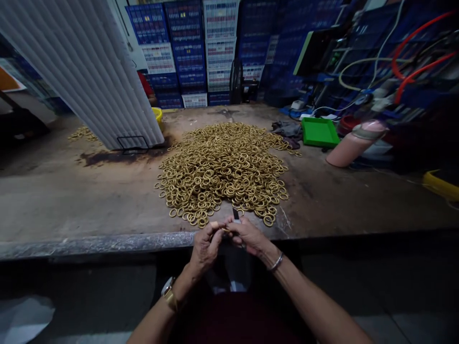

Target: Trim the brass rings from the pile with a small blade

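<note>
In front of me, at the table's near edge, my two hands meet. My left hand is closed, pinching a brass-coloured ring that its fingers partly hide. My right hand is wrapped round a cutter knife, whose dark blade points up and away from me; most of its handle is hidden in the palm. The right fingertips touch or nearly touch the ring. Just beyond the hands spreads a large heap of similar rings, with loose ones around its edge.
A tall, pale ribbed panel rises at left in a black wire stand. Right of the heap are grey cloths, a green tray and a pinkish cylinder. Blue and white crates are stacked behind the table.
</note>
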A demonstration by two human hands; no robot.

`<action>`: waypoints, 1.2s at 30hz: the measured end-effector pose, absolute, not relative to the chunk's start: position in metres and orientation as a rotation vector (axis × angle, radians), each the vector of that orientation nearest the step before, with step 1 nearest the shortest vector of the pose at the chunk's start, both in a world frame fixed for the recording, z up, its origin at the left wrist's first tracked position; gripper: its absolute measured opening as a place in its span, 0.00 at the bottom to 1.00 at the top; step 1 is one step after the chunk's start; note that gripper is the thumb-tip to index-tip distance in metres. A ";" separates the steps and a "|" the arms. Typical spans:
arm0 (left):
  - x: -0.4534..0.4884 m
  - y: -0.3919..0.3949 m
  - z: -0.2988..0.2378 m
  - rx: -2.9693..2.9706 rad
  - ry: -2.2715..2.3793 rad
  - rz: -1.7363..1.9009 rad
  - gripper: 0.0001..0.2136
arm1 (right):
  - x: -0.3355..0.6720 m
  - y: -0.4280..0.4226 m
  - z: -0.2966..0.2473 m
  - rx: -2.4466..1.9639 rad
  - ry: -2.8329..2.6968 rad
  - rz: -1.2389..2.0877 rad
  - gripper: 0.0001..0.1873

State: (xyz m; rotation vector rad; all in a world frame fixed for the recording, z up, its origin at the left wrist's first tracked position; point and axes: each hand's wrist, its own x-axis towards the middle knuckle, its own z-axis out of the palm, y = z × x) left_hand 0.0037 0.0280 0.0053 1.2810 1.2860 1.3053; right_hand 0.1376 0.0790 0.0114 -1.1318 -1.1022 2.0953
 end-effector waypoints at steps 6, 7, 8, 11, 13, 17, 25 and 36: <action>0.007 0.029 0.002 1.181 1.289 1.289 0.08 | 0.137 0.075 0.010 -1.149 -1.157 1.975 0.14; 0.007 0.029 0.000 1.174 1.314 1.298 0.08 | 0.136 0.074 0.010 -1.177 -1.207 1.893 0.15; 0.007 0.030 -0.001 1.174 1.336 1.302 0.08 | 0.135 0.073 0.009 -1.207 -1.272 1.809 0.15; 0.007 0.030 0.001 1.162 1.352 1.281 0.09 | 0.133 0.072 0.006 -1.284 -1.449 1.620 0.13; 0.006 0.029 0.005 1.102 1.333 1.198 0.11 | 0.132 0.072 0.005 -1.318 -1.484 1.576 0.13; 0.005 0.027 0.009 0.924 1.228 1.001 0.15 | 0.132 0.074 0.003 -1.294 -1.486 1.618 0.12; 0.007 0.025 0.005 0.848 1.156 1.064 0.15 | 0.143 0.073 0.002 -1.358 -1.911 1.033 0.08; 0.008 0.026 0.007 1.017 1.226 1.121 0.13 | 0.143 0.064 0.001 -1.298 -2.397 0.718 0.08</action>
